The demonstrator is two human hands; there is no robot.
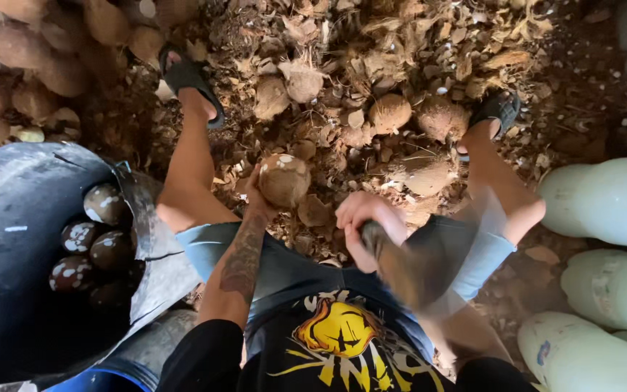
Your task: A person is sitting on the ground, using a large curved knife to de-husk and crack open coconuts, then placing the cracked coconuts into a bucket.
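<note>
Your right hand (363, 226) closed around a motion-blurred blade handle (377, 243) above your lap, your left hand (257, 194) fingers cupping a partly husked coconut (284, 179) between your knees, dark bin (16, 239) of peeled coconuts at your left, husk litter (371, 65) underfoot.

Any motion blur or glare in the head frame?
Head view: the right hand and its blade smear with motion blur; the left hand and its coconut stay sharp. Soft even light, with a mild sheen on the metal tub.

black printed shirt (335, 348), blue shorts (284, 268), sandals (186, 76)
</note>
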